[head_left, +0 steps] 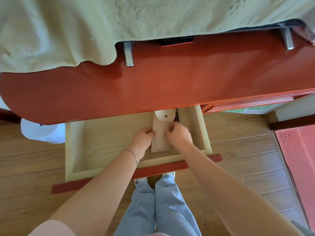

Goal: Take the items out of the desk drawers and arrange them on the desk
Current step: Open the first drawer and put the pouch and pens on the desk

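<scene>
A pale wooden drawer with a red front stands pulled out from under the red desk top. Inside it lies a long beige pouch whose white flap with a metal snap reaches under the desk edge. My left hand grips the pouch's left edge with curled fingers. My right hand grips its right edge the same way. The pouch's far end is hidden by the desk.
A pale green cloth covers the back of the desk, draped over a monitor whose metal feet show. A white bin stands on the wood floor at left. A second red drawer front is at right, a pink mat beyond.
</scene>
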